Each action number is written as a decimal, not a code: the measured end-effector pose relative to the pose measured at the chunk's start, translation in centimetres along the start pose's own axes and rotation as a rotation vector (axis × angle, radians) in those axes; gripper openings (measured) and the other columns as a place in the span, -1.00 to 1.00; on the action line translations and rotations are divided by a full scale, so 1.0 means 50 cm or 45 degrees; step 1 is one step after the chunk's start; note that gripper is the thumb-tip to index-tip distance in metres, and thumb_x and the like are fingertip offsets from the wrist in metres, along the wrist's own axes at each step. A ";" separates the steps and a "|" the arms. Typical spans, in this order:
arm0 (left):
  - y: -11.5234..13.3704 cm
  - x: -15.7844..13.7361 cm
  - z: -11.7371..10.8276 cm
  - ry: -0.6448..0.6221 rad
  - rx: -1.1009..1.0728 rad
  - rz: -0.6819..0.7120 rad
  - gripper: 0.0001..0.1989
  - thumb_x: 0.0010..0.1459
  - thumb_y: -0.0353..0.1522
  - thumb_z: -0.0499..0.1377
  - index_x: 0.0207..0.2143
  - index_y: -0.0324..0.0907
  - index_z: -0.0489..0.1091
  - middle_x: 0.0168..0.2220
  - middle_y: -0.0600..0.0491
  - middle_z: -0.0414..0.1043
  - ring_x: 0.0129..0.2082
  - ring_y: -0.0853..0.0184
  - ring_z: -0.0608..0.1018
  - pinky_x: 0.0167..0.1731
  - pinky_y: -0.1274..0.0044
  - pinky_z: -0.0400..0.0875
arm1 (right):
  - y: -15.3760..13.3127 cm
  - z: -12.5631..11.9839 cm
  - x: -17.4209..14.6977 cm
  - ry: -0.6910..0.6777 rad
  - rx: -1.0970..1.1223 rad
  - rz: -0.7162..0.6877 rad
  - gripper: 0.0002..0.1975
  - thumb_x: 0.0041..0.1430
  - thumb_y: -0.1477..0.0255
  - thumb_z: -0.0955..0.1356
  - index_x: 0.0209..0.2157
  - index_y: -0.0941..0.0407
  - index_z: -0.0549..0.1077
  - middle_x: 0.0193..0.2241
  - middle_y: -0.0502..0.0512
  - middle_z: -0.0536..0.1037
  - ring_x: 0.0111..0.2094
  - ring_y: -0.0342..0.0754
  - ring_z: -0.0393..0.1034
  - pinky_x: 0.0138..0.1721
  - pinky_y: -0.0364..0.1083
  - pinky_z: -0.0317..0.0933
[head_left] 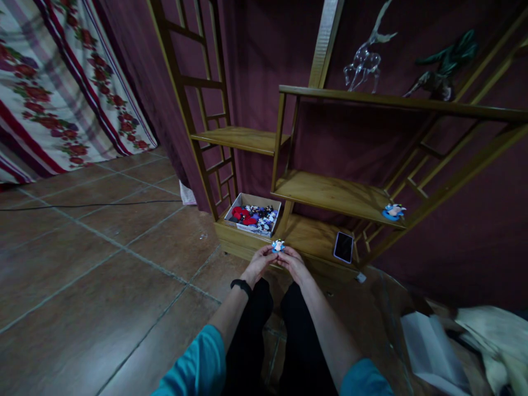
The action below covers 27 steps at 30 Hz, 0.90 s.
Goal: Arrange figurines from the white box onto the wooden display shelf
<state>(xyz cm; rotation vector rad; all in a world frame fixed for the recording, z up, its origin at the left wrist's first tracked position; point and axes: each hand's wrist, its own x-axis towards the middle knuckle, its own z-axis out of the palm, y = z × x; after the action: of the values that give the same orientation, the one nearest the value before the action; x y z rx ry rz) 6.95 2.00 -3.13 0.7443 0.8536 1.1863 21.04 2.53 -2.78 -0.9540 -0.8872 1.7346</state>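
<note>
Between both hands I hold a small blue-and-white figurine with a pinkish middle, just in front of the shelf unit. My left hand has its fingers closed on the figurine's left side. From the right, my right hand pinches it as well. Behind and to the left, a shallow cardboard box full of small red, white, black and purple pieces sits on the bottom board. A similar blue figurine stands at the right end of the middle shelf.
A phone lies on the bottom shelf at the right. Overhead, a clear deer figurine and a dark green statue stand on the top shelf. White packaging lies on the floor at right. A black cable crosses the tiles.
</note>
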 end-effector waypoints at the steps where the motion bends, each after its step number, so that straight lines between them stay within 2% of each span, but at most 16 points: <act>1: 0.001 0.000 0.001 -0.003 0.019 -0.004 -0.56 -0.22 -0.39 0.34 -0.20 -0.26 0.42 -0.29 -0.07 0.47 -0.36 0.35 0.50 -0.29 0.50 0.34 | -0.001 0.001 -0.001 -0.003 0.003 -0.003 -0.67 -0.19 0.39 0.44 -0.28 0.07 0.43 -0.32 0.01 0.52 -0.37 -0.15 0.42 -0.27 -0.13 0.29; 10: 0.001 -0.002 0.004 -0.001 0.117 0.022 -0.55 -0.24 -0.33 0.34 -0.21 -0.27 0.43 -0.28 -0.07 0.48 -0.36 0.35 0.48 -0.34 0.54 0.31 | -0.001 0.000 0.001 0.017 0.008 0.028 -0.65 -0.18 0.40 0.43 -0.25 0.07 0.43 -0.31 0.02 0.54 -0.39 -0.15 0.44 -0.29 -0.14 0.31; 17: -0.003 0.004 0.006 0.082 0.212 0.031 -0.57 -0.25 -0.29 0.34 -0.26 -0.28 0.43 -0.41 -0.02 0.46 -0.44 0.37 0.47 -0.42 0.56 0.29 | 0.013 -0.012 0.015 0.055 0.071 0.117 -0.68 -0.14 0.40 0.43 -0.24 0.09 0.42 -0.45 0.02 0.55 -0.48 -0.16 0.42 -0.34 -0.12 0.33; 27: -0.010 0.010 0.003 0.170 0.329 0.132 -0.61 -0.27 -0.32 0.34 -0.32 -0.26 0.41 -0.49 0.05 0.42 -0.48 0.41 0.43 -0.44 0.57 0.28 | 0.010 -0.008 0.013 -0.010 0.114 0.163 -0.77 -0.08 0.44 0.38 -0.29 0.09 0.43 -0.38 0.05 0.56 -0.43 -0.14 0.45 -0.29 -0.11 0.32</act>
<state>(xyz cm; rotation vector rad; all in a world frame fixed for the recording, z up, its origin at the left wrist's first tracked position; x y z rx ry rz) 7.41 2.36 -3.58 0.9353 1.1049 1.2416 21.04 3.06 -3.51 -0.9627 -0.7612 1.8714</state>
